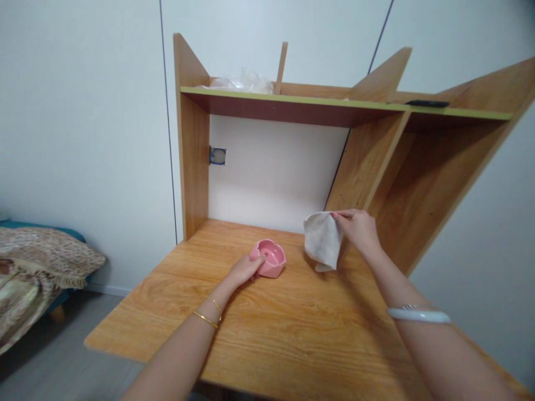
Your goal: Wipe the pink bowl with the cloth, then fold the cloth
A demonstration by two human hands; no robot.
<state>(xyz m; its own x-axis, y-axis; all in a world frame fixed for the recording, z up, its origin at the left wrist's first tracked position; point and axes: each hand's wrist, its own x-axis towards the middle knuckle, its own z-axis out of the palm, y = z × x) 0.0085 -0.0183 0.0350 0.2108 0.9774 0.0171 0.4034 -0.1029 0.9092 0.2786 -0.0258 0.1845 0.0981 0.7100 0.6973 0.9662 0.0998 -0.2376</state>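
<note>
My left hand (246, 269) grips the near left side of a pink ashtray (273, 268), a faceted bowl with notches in its rim. The ashtray is tilted a little toward me, at or just above the wooden desk (251, 328); I cannot tell whether it touches. To its right, my right hand (357, 227) pinches the top corner of a whitish cloth (324, 240). The cloth hangs down from the fingertips, its lower edge close to the desktop. Cloth and ashtray are apart.
A wooden shelf unit (194, 167) rises at the back of the desk. Its upper shelf (313, 101) bears a clear plastic bag (244, 82) and a flat black object (428, 103). A wall socket box (218, 156) is at the back left. A couch with a patterned throw (45, 250) stands far left.
</note>
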